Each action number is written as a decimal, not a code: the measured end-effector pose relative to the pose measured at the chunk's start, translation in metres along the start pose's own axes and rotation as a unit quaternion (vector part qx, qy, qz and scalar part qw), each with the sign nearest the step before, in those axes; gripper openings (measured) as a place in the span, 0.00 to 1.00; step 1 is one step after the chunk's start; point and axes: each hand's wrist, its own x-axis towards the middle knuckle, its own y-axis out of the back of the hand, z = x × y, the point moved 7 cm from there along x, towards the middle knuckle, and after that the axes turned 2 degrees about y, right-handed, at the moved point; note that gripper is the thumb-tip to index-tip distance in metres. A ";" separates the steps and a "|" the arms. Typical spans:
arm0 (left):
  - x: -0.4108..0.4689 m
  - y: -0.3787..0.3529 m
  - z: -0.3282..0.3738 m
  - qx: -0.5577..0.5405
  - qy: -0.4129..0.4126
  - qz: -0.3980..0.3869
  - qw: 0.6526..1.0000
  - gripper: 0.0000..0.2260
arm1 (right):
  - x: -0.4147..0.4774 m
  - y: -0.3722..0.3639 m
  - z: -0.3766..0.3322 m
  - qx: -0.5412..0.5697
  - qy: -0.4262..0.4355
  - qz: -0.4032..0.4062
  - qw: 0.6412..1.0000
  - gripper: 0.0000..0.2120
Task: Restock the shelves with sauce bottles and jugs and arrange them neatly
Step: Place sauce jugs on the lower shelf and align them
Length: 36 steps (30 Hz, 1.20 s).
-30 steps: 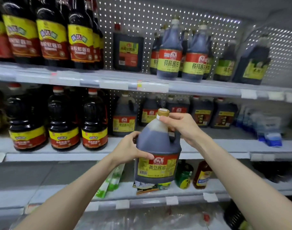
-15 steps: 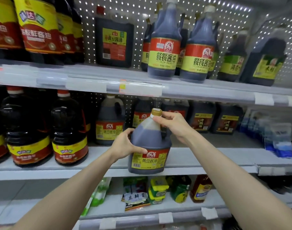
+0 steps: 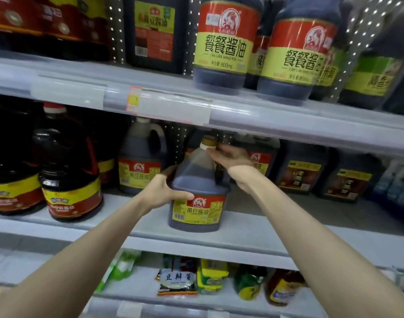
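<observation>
A dark soy sauce jug (image 3: 197,191) with a gold cap and a red-and-yellow label stands on the middle shelf (image 3: 253,232), near its front edge. My left hand (image 3: 164,191) grips the jug's left side, thumb across the front. My right hand (image 3: 230,159) holds the jug at its handle and neck. A matching jug (image 3: 140,161) stands behind and to the left on the same shelf.
Round dark bottles with red caps (image 3: 68,171) fill the shelf's left part. Square dark jugs (image 3: 301,173) line the back right. The upper shelf (image 3: 265,115) carries tall red-and-yellow labelled bottles (image 3: 226,42). Small packets and bottles (image 3: 210,278) lie on the lower shelf.
Both hands have carried the jug up and forward from below shelf level onto the middle shelf. The view has moved closer to the shelves.
</observation>
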 end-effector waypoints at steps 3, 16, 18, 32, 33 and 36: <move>-0.004 -0.007 -0.006 -0.032 -0.030 0.003 0.999 0.35 | -0.005 -0.003 0.012 0.016 -0.012 0.001 1.000 0.21; -0.029 -0.018 -0.010 -0.145 0.012 0.043 0.988 0.18 | -0.060 -0.018 0.060 0.073 -0.143 0.063 0.985 0.31; -0.029 -0.018 -0.010 -0.156 0.015 0.047 0.987 0.20 | -0.059 -0.016 0.060 0.079 -0.143 0.068 0.984 0.31; -0.008 -0.012 -0.011 -0.152 -0.004 0.066 0.986 0.22 | -0.039 -0.015 0.075 0.089 -0.160 0.083 0.980 0.34; -0.006 -0.012 -0.011 -0.153 -0.005 0.066 0.986 0.23 | -0.036 -0.014 0.076 0.092 -0.159 0.083 0.979 0.34; -0.001 -0.012 -0.013 -0.159 -0.002 0.071 0.985 0.25 | -0.030 -0.014 0.079 0.098 -0.159 0.083 0.979 0.34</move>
